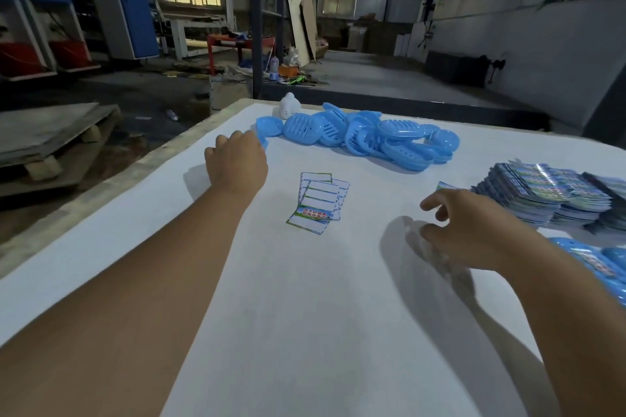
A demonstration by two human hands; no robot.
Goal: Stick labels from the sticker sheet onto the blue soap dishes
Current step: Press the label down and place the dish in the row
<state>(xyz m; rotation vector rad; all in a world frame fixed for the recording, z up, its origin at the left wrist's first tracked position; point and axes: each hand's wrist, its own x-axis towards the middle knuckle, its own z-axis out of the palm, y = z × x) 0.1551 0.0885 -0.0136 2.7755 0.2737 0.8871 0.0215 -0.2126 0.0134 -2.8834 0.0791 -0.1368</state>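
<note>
A heap of blue soap dishes [372, 139] lies at the far side of the white table [305, 315]. My left hand [237, 162] reaches to the heap's left end, fingers curled over one blue soap dish [262, 141], of which only an edge shows. A partly used sticker sheet [318, 201], with one printed label left at its bottom, lies mid-table between my hands. My right hand [474, 230] hovers low over the table to the right of the sheet, fingers apart and holding nothing. A loose label [447, 185] lies just beyond its fingertips.
Stacks of printed sticker sheets [548, 193] stand at the right. Blue dishes with labels on them [596, 264] lie at the right edge. A small white object [288, 105] sits at the table's far edge behind the heap. The table's left edge drops to the workshop floor.
</note>
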